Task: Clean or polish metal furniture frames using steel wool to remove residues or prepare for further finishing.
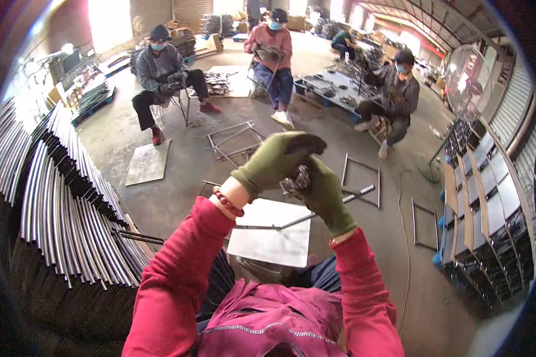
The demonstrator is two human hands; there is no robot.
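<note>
The person wears a pink jacket and two olive-green work gloves, and both hands are raised in front of the chest. The left hand [277, 157] is bent over from above, its fingers curled down and closed. The right hand [321, 190] is just below and to the right of it, fingers also curled. Between the two gloves there is a wad of steel wool [298, 178], grey and tangled; it sits under the fingertips of the left hand and against the upper fingers of the right hand, so both gloves touch it and press on it from two sides. Only a small part of the wad shows, the rest is hidden by the gloves.

A thin metal rod [315, 214] passes under the right hand and goes out to the right and to the lower left. I cannot tell if the right hand grips the rod or only rests near it. A red bead bracelet [227, 203] is on the left wrist.

Below the hands a white flat sheet [271, 235] lies on the concrete floor. On the left a large stack of bent metal tubes [59, 202] stands. Several square metal frames [235, 140] lie on the floor further away. Three other people sit beyond them, each with gloves and metal parts.
</note>
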